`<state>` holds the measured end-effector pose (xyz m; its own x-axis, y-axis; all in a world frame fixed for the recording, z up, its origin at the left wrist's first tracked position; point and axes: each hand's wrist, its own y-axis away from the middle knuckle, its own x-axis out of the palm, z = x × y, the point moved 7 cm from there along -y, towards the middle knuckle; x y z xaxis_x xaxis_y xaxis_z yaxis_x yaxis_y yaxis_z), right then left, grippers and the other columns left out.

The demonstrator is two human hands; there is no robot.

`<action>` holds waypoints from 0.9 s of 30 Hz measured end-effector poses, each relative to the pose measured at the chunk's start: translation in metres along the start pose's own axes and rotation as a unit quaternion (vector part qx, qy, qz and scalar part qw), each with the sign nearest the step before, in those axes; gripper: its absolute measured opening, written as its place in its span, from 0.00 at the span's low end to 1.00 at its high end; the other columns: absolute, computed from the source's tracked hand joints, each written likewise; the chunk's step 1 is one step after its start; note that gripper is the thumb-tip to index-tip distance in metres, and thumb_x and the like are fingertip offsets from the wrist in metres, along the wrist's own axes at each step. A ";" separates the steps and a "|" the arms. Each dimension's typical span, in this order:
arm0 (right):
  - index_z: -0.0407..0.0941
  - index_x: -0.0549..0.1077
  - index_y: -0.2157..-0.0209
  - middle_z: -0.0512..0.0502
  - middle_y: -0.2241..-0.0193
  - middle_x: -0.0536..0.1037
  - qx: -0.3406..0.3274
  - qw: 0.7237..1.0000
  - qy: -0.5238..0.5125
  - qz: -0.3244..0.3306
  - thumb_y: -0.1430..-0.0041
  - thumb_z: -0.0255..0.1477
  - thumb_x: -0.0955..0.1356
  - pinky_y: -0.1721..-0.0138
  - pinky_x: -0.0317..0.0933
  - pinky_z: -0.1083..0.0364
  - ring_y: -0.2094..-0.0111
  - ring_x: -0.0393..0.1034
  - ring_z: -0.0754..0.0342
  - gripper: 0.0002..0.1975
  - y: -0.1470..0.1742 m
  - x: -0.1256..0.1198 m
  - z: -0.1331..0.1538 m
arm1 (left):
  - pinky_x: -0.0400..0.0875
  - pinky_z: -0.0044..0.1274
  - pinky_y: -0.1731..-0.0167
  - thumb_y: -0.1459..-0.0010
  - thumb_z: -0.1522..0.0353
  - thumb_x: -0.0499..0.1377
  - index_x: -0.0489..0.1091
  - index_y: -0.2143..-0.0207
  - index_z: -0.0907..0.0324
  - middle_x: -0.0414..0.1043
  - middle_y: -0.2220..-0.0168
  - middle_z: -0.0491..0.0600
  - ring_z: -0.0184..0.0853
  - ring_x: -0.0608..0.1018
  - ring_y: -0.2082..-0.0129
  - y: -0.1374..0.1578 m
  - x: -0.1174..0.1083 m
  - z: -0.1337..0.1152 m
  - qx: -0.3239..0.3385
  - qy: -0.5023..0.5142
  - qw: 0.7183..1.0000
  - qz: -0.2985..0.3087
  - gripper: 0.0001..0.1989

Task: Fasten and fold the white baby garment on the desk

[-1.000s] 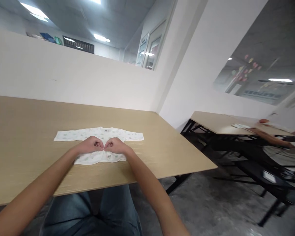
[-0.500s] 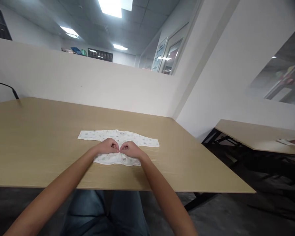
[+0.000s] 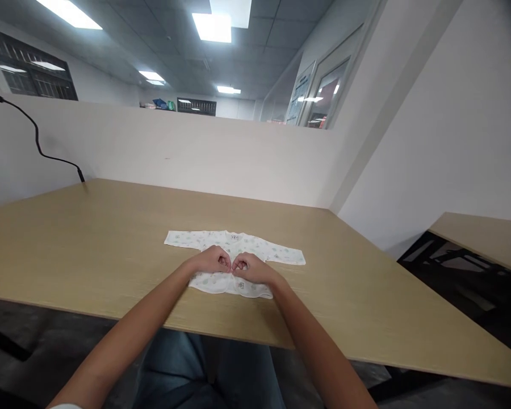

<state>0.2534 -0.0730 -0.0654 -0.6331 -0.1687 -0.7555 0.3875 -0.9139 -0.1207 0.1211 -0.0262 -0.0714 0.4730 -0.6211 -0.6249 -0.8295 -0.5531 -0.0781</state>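
Note:
A small white baby shirt with a pale print lies spread on the table, its long sleeves stretched out to both sides and its neck toward the far wall. Over the middle of its front, my left hand pinches the cloth from the left. My right hand pinches it from the right, and the fingertips of both hands meet at the centre line. Whatever small fastening may be between the fingers is hidden. Below the hands, the hem rests flat on the tabletop.
The wooden table reaches back to a low white partition. A black gooseneck holder rises at the far left corner. Another table stands to the right across a gap. My legs are under the near edge.
The view has swung left, so everything sits further right in the picture. Both hands keep their pinch at the same place on the shirt.

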 end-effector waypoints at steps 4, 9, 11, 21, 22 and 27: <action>0.43 0.80 0.65 0.47 0.67 0.75 -0.004 1.000 0.005 0.006 0.45 0.25 0.71 0.62 0.61 0.57 0.65 0.69 0.54 0.06 0.001 0.001 0.001 | 0.60 0.22 0.73 0.48 0.61 0.66 0.80 0.67 0.64 0.72 0.75 0.47 0.30 0.69 0.74 0.001 0.001 -0.003 0.008 0.004 1.000 -0.002 0.13; 0.42 0.79 0.64 0.47 0.68 0.74 -0.013 0.999 0.031 -0.008 0.43 0.23 0.69 0.61 0.59 0.57 0.65 0.67 0.54 0.06 0.001 -0.001 0.005 | 0.59 0.22 0.73 0.47 0.61 0.65 0.80 0.68 0.63 0.70 0.76 0.47 0.31 0.68 0.74 0.000 -0.001 -0.009 0.026 -0.031 0.999 -0.028 0.14; 0.43 0.79 0.64 0.46 0.67 0.75 -0.021 0.999 0.044 -0.016 0.42 0.23 0.69 0.60 0.59 0.56 0.64 0.67 0.53 0.06 0.001 -0.001 0.005 | 0.59 0.22 0.72 0.47 0.60 0.65 0.80 0.68 0.63 0.71 0.75 0.47 0.31 0.69 0.73 0.000 -0.003 -0.011 0.031 -0.041 0.998 -0.040 0.14; 0.42 0.78 0.65 0.45 0.67 0.75 -0.038 0.998 0.056 -0.017 0.39 0.26 0.68 0.60 0.58 0.56 0.63 0.66 0.53 0.05 0.001 -0.003 0.005 | 0.57 0.23 0.73 0.42 0.57 0.61 0.77 0.72 0.63 0.68 0.78 0.45 0.29 0.65 0.76 0.001 -0.002 -0.021 0.036 -0.069 0.995 -0.059 0.18; 0.42 0.78 0.65 0.46 0.67 0.74 -0.034 0.998 0.051 -0.010 0.39 0.25 0.68 0.60 0.58 0.56 0.64 0.66 0.53 0.05 0.001 -0.003 0.006 | 0.57 0.23 0.73 0.42 0.57 0.61 0.77 0.72 0.63 0.68 0.78 0.45 0.29 0.65 0.75 0.000 -0.002 -0.020 0.034 -0.069 0.995 -0.060 0.17; 0.42 0.79 0.64 0.47 0.67 0.75 -0.015 0.999 0.036 -0.014 0.42 0.26 0.70 0.62 0.57 0.56 0.65 0.66 0.54 0.04 0.001 -0.006 0.005 | 0.56 0.22 0.74 0.43 0.58 0.62 0.76 0.71 0.63 0.68 0.76 0.45 0.28 0.64 0.76 -0.001 0.000 -0.016 0.027 -0.054 0.997 -0.042 0.16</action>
<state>0.2537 -0.0748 -0.0576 -0.5949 -0.1162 -0.7954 0.3908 -0.9065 -0.1599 0.1264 -0.0341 -0.0588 0.5091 -0.5080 -0.6948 -0.8041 -0.5687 -0.1734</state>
